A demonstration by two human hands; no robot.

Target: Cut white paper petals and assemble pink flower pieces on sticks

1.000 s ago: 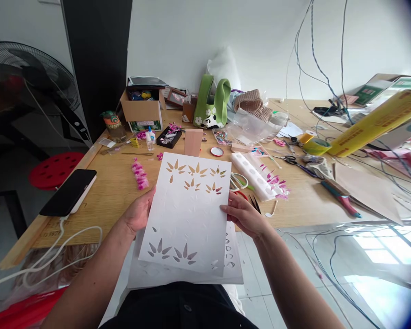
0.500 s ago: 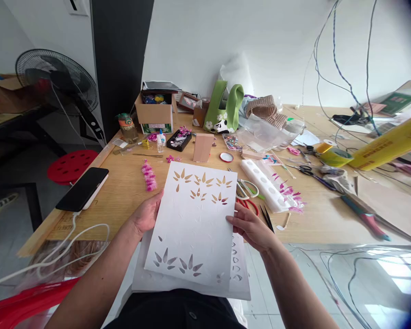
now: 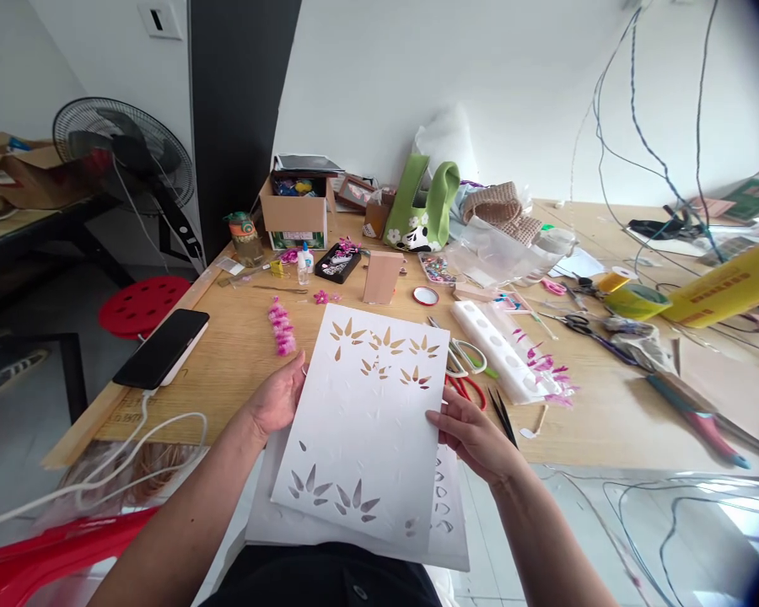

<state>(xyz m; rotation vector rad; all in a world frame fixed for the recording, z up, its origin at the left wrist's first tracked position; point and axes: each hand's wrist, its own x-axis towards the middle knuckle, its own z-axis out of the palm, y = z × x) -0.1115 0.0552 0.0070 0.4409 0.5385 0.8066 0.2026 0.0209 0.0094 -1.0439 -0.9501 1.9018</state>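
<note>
A white sheet point(image 3: 367, 430) with leaf-shaped cut-outs near its top and bottom is held up, slightly tilted, between my hands. My left hand point(image 3: 279, 394) grips its left edge, the fingers partly hidden behind it. On the right edge, my right hand point(image 3: 471, 430) pinches the sheet with the thumb lying in front. Beneath it, over my lap, rests another white sheet point(image 3: 452, 523) with a column of small cut or drawn shapes along its right side. Through the upper cut-outs the wooden table shows.
On the wooden table point(image 3: 240, 337) lie a phone point(image 3: 161, 346), a pink fuzzy strip point(image 3: 282, 327), white-handled scissors point(image 3: 466, 358), black tweezers point(image 3: 503, 417) and a white foam strip point(image 3: 497, 350). A green felt bag point(image 3: 421, 202) and a cardboard box point(image 3: 294, 221) stand at the back.
The view has shifted a little, so the whole scene sits slightly further right and lower. Both hands keep their hold on the sheet's edges.
</note>
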